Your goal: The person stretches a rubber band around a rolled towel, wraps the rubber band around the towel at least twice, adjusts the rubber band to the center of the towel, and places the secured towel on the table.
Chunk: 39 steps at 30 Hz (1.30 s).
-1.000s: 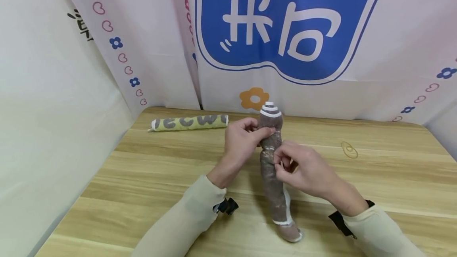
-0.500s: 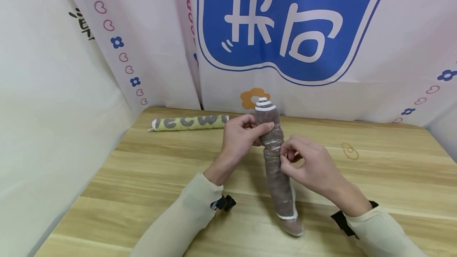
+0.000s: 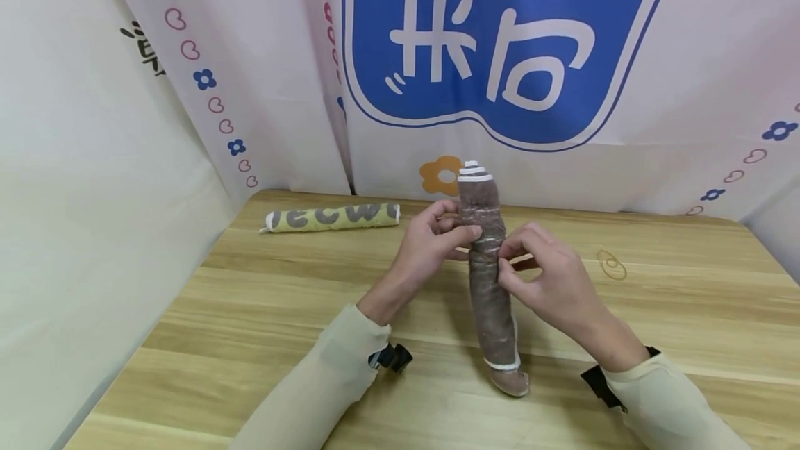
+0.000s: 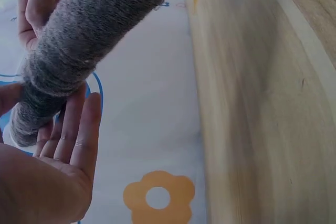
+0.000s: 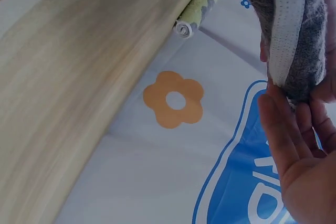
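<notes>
A grey-brown rolled towel (image 3: 492, 311) with white edging is tilted, its top toward the backdrop and its lower end toward the table's front. My left hand (image 3: 431, 238) holds its upper part, thumb in front and fingers behind. At the roll's right side, my right hand (image 3: 550, 276) pinches with thumb and index finger. Thin lines cross a narrowed part of the roll between the hands; whether a band makes them is unclear. From the left wrist, the towel (image 4: 100, 30) runs diagonally above my left palm. The right wrist view shows its white edge strip (image 5: 286, 30).
A rolled yellow-green towel (image 3: 334, 218) with grey letters lies at the table's back left. To the right, a thin tan loop like a rubber band (image 3: 611, 264) lies on the wooden table (image 3: 250, 339). A printed backdrop (image 3: 281, 137) rises behind the table.
The grey-brown towel has shifted toward the backdrop, so my left thumb lies lower along it. My right hand has moved slightly up and right, still at the roll's side.
</notes>
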Each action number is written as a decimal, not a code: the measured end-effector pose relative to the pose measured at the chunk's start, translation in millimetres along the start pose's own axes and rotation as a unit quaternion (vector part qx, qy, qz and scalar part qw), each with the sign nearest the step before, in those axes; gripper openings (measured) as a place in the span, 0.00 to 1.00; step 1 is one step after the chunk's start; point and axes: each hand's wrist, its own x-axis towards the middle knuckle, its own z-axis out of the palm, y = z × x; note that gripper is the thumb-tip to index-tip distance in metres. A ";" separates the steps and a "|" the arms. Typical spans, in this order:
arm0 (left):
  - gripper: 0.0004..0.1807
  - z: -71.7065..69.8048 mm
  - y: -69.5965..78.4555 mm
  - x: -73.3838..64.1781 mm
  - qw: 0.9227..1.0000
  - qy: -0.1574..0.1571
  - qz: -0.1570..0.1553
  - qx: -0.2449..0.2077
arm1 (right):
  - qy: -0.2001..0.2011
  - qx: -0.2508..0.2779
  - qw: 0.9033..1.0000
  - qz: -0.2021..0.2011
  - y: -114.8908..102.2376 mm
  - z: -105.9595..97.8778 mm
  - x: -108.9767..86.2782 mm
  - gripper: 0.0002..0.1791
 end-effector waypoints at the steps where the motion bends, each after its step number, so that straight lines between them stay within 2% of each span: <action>1: 0.19 -0.3 -0.7 0.4 1.000 0.001 -0.001 -0.001 | 0.002 0.002 1.000 0.007 -0.2 0.3 -0.5 0.15; 4: 0.21 -0.4 -1.7 1.3 1.000 0.018 0.000 0.000 | 0.008 0.006 1.000 0.022 -2.3 2.3 -1.9 0.13; 6: 0.22 0.2 -1.7 1.4 0.999 0.033 0.001 0.002 | 0.008 -0.018 1.000 0.018 -4.4 3.9 -2.5 0.13; 11: 0.25 3.4 -1.0 1.3 0.999 0.052 0.003 0.011 | 0.003 -0.074 0.997 0.006 -8.8 8.0 -3.7 0.21; 18: 0.24 5.7 -4.5 3.7 0.999 0.035 0.009 -0.009 | 0.023 0.015 0.997 0.077 -6.9 8.9 -5.7 0.25; 22: 0.27 3.1 -7.2 4.3 1.000 0.025 0.011 -0.016 | 0.026 0.063 0.993 0.094 -3.2 8.9 -5.8 0.22; 26: 0.34 -0.2 -7.8 4.8 1.000 0.025 0.008 0.010 | 0.018 0.055 0.996 0.069 -1.0 9.9 -6.6 0.19; 31: 0.35 -2.2 -6.4 5.4 0.995 0.048 0.028 0.082 | 0.021 -0.016 1.000 0.005 1.4 9.6 -6.4 0.20; 35: 0.23 -2.9 -5.7 1.9 0.988 0.078 0.040 0.124 | 0.025 -0.050 0.998 -0.017 1.4 10.8 -6.0 0.18; 39: 0.15 0.8 -3.7 -1.3 0.985 0.094 0.043 0.138 | 0.029 -0.062 0.998 -0.014 -1.0 11.4 -5.3 0.14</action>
